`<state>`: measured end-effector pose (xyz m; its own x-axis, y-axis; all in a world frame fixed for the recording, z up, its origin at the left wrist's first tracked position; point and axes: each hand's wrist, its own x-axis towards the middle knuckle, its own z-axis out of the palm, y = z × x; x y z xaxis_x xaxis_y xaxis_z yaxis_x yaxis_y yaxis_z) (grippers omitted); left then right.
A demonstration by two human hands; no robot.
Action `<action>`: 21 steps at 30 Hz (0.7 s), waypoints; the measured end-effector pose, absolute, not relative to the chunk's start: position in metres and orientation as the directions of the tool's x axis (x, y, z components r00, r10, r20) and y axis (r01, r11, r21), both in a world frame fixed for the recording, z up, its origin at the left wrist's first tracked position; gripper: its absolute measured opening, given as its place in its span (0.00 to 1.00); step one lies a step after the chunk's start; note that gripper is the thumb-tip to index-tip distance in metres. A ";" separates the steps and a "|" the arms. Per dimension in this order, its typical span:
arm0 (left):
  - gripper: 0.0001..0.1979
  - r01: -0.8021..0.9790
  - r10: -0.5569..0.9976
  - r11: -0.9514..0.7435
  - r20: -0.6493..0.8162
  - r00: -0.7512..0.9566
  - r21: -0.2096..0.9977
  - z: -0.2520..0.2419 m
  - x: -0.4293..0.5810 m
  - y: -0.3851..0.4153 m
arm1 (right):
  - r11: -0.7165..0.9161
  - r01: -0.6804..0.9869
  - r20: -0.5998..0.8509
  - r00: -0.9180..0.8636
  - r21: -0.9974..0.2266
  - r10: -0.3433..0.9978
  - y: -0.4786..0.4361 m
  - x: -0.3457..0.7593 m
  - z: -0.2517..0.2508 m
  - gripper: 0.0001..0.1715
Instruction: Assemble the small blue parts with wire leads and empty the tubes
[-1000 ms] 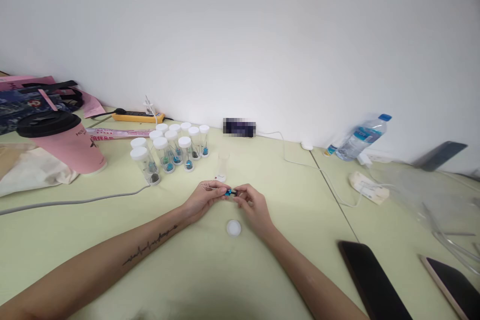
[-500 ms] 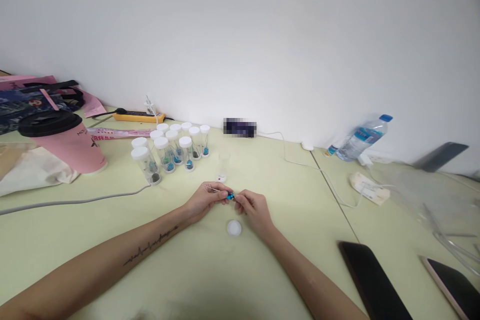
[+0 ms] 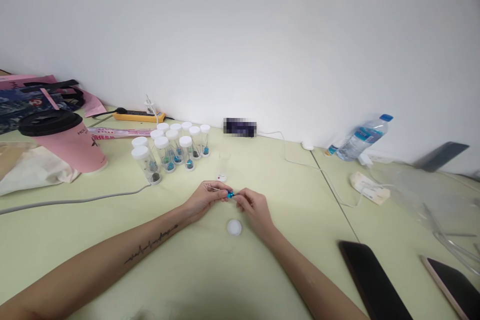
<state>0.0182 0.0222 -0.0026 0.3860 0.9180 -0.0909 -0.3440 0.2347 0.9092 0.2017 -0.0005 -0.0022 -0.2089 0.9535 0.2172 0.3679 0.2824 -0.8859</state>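
My left hand point(image 3: 206, 199) pinches a small blue piece point(image 3: 230, 194) between thumb and fingers; thin pale wires or leads run back from it over the hand. My right hand point(image 3: 255, 206) is closed just right of it, its thumb and forefinger on a thin dark end joined to the blue piece. What kind of part it is, I cannot make out. Beyond the hands stands an uncapped clear tube point(image 3: 224, 165) with a small red speck at its base. A round white lid point(image 3: 234, 227) lies on the table below the hands.
Several white-capped clear tubes point(image 3: 162, 154) holding small blue or dark pieces stand at left. Farther left are a pink cup point(image 3: 71, 145) and a yellow power strip point(image 3: 137, 116). A water bottle point(image 3: 363, 137) leans at back right; a dark phone point(image 3: 371, 277) lies front right.
The hands stay in nearly the same place. The blue piece has turned slightly and risen a little between the fingers.
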 end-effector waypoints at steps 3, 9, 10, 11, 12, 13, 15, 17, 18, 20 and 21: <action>0.10 -0.355 0.921 0.226 -0.080 0.382 0.907 -0.003 0.018 0.022 | 0.325 0.384 0.285 -0.157 -0.864 0.946 0.000 0.202 -0.004 0.10; 0.10 -0.325 0.918 0.212 -0.074 0.390 0.922 -0.004 0.018 0.021 | 0.215 0.304 0.157 -0.205 -0.928 0.966 0.002 0.203 -0.007 0.28; 0.10 -0.323 0.922 0.208 -0.075 0.380 0.923 -0.004 0.019 0.021 | 0.213 0.282 0.171 -0.166 -0.935 0.971 0.002 0.203 -0.006 0.28; 0.10 -0.323 0.927 0.205 -0.078 0.366 0.924 -0.003 0.019 0.021 | 0.215 0.255 0.189 -0.124 -0.943 0.974 0.003 0.203 -0.006 0.28; 0.10 -0.326 0.933 0.201 -0.079 0.350 0.924 -0.002 0.019 0.021 | 0.218 0.221 0.203 -0.087 -0.951 0.975 0.002 0.203 -0.005 0.28; 0.10 -0.330 0.938 0.199 -0.082 0.336 0.923 -0.002 0.019 0.021 | 0.221 0.186 0.213 -0.063 -0.957 0.975 0.002 0.203 -0.005 0.28; 0.11 -0.338 0.945 0.197 -0.086 0.317 0.920 0.000 0.019 0.021 | 0.235 0.133 0.229 -0.065 -0.963 0.971 0.002 0.203 -0.005 0.29; 0.11 -0.346 0.946 0.200 -0.090 0.310 0.916 0.001 0.019 0.021 | 0.251 0.121 0.239 -0.108 -0.960 0.965 0.002 0.203 -0.006 0.29; 0.11 -0.347 0.945 0.203 -0.091 0.313 0.915 0.001 0.019 0.021 | 0.252 0.127 0.236 -0.131 -0.959 0.963 0.002 0.203 -0.007 0.30; 0.11 -0.345 0.943 0.208 -0.093 0.320 0.915 0.001 0.019 0.021 | 0.233 0.142 0.208 -0.167 -0.962 0.964 0.002 0.203 -0.009 0.31; 0.11 -0.345 0.942 0.210 -0.095 0.322 0.915 0.001 0.019 0.021 | 0.219 0.149 0.192 -0.177 -0.964 0.965 0.002 0.203 -0.010 0.32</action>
<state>0.0190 0.0209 0.0013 0.3222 0.9419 -0.0950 -0.3450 0.2103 0.9147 0.2031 0.0019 -0.0102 -0.1770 0.9652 0.1923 0.1494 0.2195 -0.9641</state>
